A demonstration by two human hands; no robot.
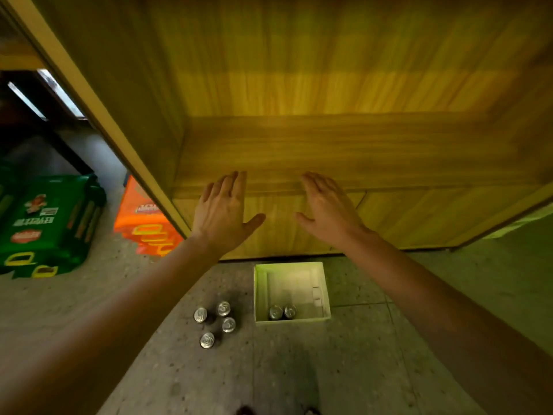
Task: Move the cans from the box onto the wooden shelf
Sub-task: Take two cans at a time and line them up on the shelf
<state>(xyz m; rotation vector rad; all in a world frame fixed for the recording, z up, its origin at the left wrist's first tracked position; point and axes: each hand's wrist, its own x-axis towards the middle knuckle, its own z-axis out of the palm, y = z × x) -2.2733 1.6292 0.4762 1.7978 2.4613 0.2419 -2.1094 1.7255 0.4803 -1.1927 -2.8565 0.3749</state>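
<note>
A white open box [324,290] stands on the floor below the wooden shelf [329,151]. Two silver-topped cans [282,311] stand upright in its near corner. Several more cans [218,323] stand upright on the floor just left of the box. My left hand [223,209] and my right hand [327,206] are both stretched out, palms down with fingers apart, at the shelf's front edge. Neither hand holds anything. The shelf board is bare where I can see it.
A green shrink-wrapped drinks pack [49,223] and an orange pack [146,223] lie on the floor to the left of the shelf's side panel [98,115]. A dark frame [45,121] stands at the far left. The floor is grey speckled tile [344,369].
</note>
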